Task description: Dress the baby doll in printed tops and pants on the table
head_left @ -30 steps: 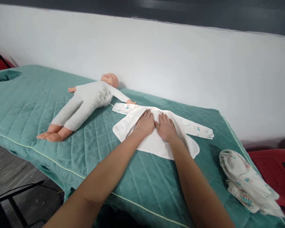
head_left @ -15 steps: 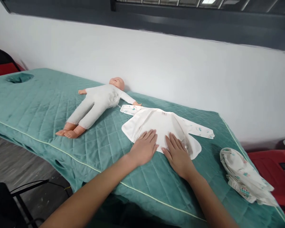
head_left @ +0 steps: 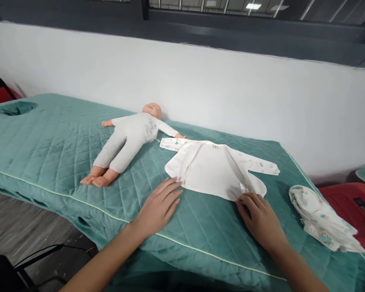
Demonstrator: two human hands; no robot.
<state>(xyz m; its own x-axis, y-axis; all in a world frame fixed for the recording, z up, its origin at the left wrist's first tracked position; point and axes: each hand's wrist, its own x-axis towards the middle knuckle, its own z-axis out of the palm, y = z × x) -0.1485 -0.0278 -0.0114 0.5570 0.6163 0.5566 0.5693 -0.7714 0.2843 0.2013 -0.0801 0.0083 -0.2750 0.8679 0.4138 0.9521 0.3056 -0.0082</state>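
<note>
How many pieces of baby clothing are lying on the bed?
2: a white top spread flat beside the doll, the right hand at its hem, and a crumpled printed bundle at the right end of the bed, possibly hiding more pieces.

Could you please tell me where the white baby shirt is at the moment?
In the head view the white baby shirt lies spread flat right of centre on the green table, beside the doll, the right hand at its near hem.

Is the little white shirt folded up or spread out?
Spread out. The shirt lies flat on the green bed cover, both sleeves stretched sideways. The right hand touches its bottom edge.
</note>
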